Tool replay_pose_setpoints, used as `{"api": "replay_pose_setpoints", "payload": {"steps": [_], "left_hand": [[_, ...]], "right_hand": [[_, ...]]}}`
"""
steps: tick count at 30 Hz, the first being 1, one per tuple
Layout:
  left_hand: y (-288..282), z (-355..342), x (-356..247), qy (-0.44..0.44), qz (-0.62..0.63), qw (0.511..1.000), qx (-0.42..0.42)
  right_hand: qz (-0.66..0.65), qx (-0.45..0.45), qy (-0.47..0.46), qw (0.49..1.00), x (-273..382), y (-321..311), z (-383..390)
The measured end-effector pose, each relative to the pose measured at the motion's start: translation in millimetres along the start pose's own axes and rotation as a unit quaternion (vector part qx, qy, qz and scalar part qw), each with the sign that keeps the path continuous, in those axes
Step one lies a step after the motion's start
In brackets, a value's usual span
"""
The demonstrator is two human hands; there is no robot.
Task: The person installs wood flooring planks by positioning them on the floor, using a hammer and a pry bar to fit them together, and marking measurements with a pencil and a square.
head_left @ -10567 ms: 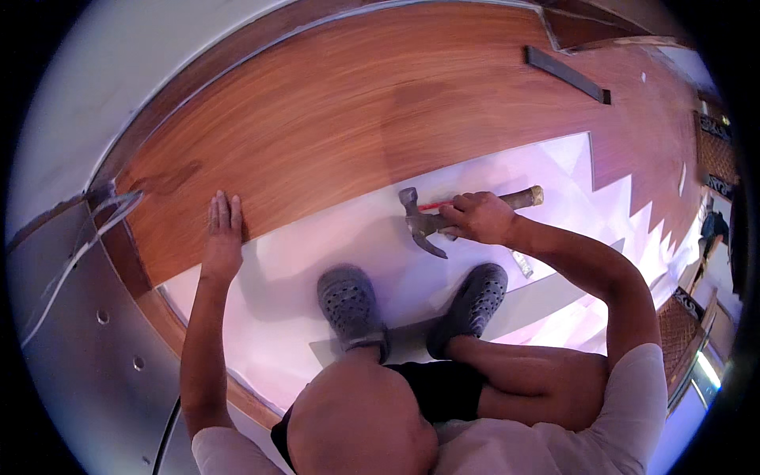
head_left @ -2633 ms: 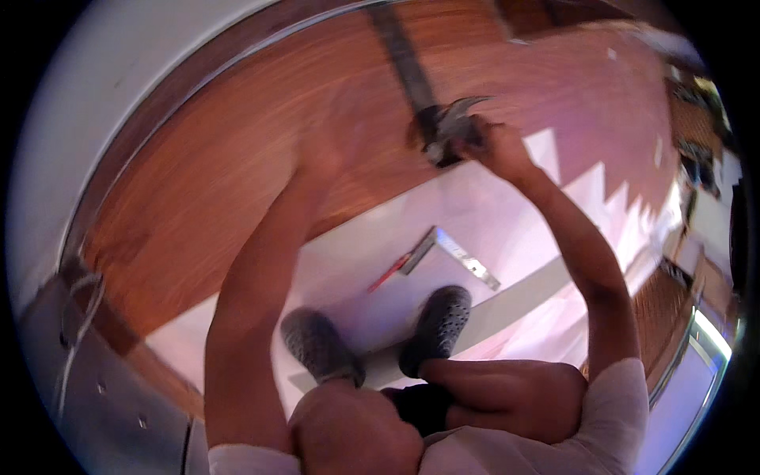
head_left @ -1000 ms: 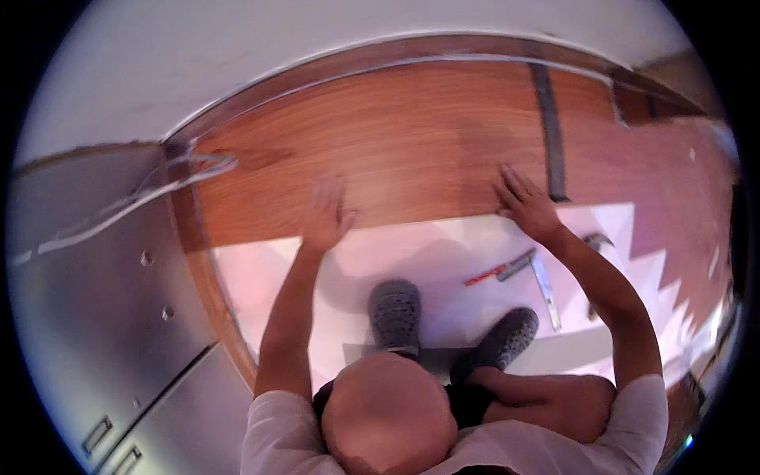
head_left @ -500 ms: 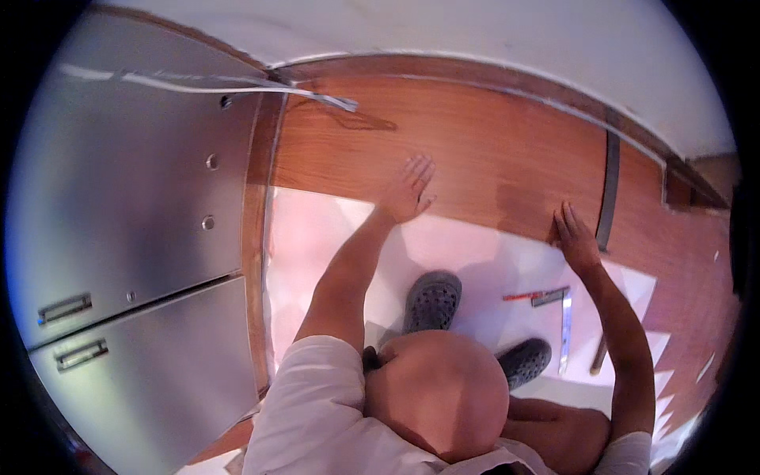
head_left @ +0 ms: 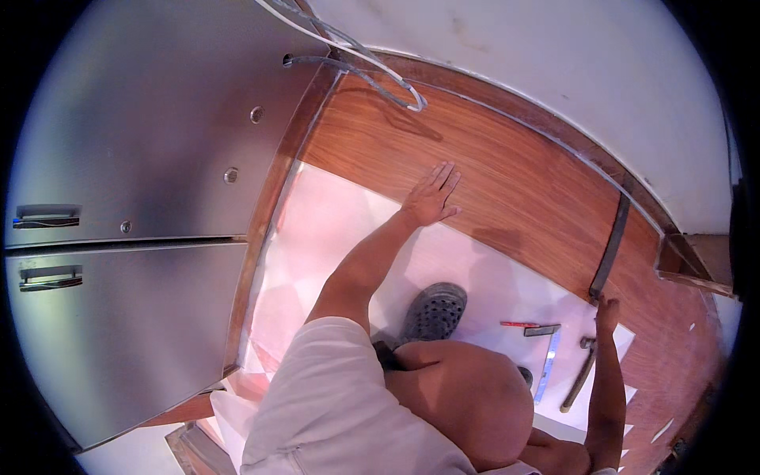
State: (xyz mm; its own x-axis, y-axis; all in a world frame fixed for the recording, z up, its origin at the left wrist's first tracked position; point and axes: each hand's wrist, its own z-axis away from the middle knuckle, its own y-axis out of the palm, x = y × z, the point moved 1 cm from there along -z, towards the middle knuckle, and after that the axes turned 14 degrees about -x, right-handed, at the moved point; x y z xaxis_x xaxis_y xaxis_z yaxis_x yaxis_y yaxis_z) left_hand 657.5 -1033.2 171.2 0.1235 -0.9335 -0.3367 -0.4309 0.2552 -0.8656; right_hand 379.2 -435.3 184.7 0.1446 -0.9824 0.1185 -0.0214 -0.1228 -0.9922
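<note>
My left hand lies flat on a brown wood-grain plank, near its front edge, with the fingers stretched out. At the near end of a dark flat bar lying across the wood surface is my right hand, its fingers drawn together. What is between those fingers, if anything, is hidden. On the pale floor sheet before me are a try square with a dark stock and silver blade, a red pen-like tool and a hammer with a wooden handle.
A silver two-door cabinet stands at the left. White and grey cables hang over the plank's far left corner. A white wall with brown skirting runs behind. My dark clog is on the sheet; more wood-grain flooring lies right.
My right hand has moved from the plank's front edge toward me, to the dark bar's near end, and its fingers have closed. My left hand stays flat on the plank. The view has turned.
</note>
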Motion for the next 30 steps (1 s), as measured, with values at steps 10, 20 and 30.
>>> {"api": "replay_pose_setpoints", "payload": {"steps": [10,20,30], "left_hand": [[37.6,14.0,20.2,-0.009,-0.002,1.0,-0.009],[-27.3,5.1,3.4,-0.022,-0.034,0.998,0.041],[-15.5,5.6,6.9,0.004,-0.036,0.999,0.039]], "right_hand": [[-0.48,0.159,0.322,0.801,26.8,32.3,-2.1],[-0.593,0.03,0.445,0.67,91.1,16.8,31.5],[-0.474,0.019,0.405,0.782,-18.0,-24.9,-9.1]]}}
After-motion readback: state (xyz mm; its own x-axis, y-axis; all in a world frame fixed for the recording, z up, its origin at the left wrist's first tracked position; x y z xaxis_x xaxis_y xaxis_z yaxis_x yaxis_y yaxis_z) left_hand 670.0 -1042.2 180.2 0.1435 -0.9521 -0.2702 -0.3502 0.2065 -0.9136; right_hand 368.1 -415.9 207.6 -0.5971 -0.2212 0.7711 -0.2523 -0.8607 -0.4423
